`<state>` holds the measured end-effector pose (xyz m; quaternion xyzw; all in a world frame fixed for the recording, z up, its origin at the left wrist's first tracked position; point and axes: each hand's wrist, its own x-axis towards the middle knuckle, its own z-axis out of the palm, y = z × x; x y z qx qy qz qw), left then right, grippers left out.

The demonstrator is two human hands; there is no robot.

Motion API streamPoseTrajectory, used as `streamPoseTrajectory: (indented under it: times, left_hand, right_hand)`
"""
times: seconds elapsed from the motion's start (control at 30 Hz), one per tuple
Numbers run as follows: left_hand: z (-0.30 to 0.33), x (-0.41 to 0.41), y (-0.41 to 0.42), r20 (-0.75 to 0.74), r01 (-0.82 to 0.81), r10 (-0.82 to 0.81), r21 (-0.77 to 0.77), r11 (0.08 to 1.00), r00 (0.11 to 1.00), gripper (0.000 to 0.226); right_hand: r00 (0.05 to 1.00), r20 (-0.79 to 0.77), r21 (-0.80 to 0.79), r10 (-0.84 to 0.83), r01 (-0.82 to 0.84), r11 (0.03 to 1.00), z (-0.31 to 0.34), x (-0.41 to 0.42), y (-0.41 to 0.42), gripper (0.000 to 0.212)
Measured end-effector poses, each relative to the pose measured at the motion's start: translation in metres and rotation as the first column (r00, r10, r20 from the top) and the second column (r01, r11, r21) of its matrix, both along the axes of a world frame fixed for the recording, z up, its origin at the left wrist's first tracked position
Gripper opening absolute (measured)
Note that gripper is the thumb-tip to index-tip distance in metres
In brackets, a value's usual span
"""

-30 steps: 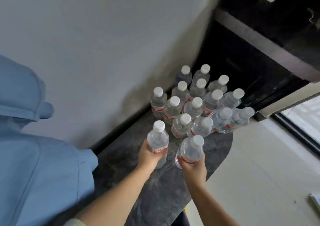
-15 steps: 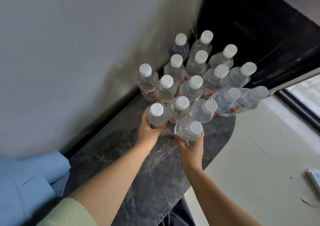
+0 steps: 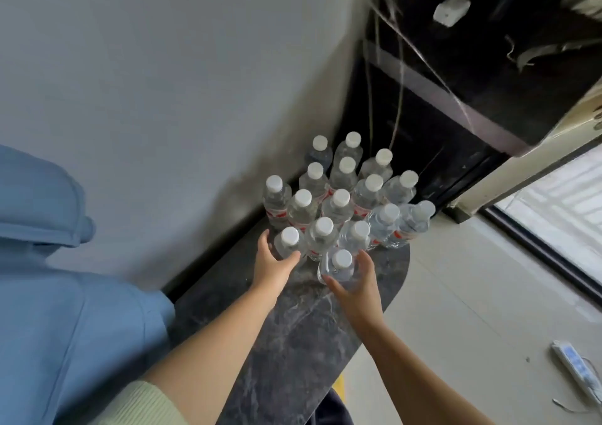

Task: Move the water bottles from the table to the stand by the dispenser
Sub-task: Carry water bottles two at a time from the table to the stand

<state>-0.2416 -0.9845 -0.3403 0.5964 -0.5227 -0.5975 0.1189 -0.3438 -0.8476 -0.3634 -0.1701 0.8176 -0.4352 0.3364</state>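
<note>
Clear bottles (image 3: pixel 337 209) with white caps, red-and-white labels, on a dark grey marbled stand (image 3: pixel 293 343) with pale veins. Blue dispenser (image 3: pixel 49 261) at 9 o'clock, pale green sleeve (image 3: pixel 143 405) at 7, white power strip (image 3: pixel 576 369) on beige floor (image 3: pixel 472 310) at 4.

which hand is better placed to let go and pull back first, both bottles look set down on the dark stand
Probably the left hand. Its fingers look loose around its bottle, which stands tucked against the cluster. The right hand cups the front bottle, which stands alone nearest the stand's rounded edge.
</note>
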Motion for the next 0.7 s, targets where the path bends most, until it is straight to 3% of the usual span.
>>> streamPoseTrajectory:
  times: [0.1,0.3,0.43,0.7]
  left_hand:
    - [0.032,-0.006,-0.014,-0.032,0.03,-0.032,-0.038,0.999,0.999,0.082]
    - [0.143,-0.041,-0.052,-0.096,0.134,-0.158,-0.217,0.967,0.983,0.07]
    - [0.215,-0.062,-0.07,-0.052,0.181,-0.221,-0.415,0.892,0.974,0.069]
    - [0.333,-0.076,-0.085,-0.065,0.148,-0.243,-0.632,0.76,0.968,0.055]
  right_hand:
    - [0.998,-0.046,0.004,0.044,-0.043,0.999,0.033,-0.012,-0.005,0.089]
    - [0.963,-0.25,0.001,0.099,-0.102,0.995,0.148,-0.067,-0.041,0.06]
    - [0.905,-0.405,-0.003,0.128,-0.142,0.99,0.234,-0.103,-0.068,0.058]
    - [0.757,-0.636,-0.014,0.149,-0.205,0.979,0.362,-0.122,-0.083,0.058]
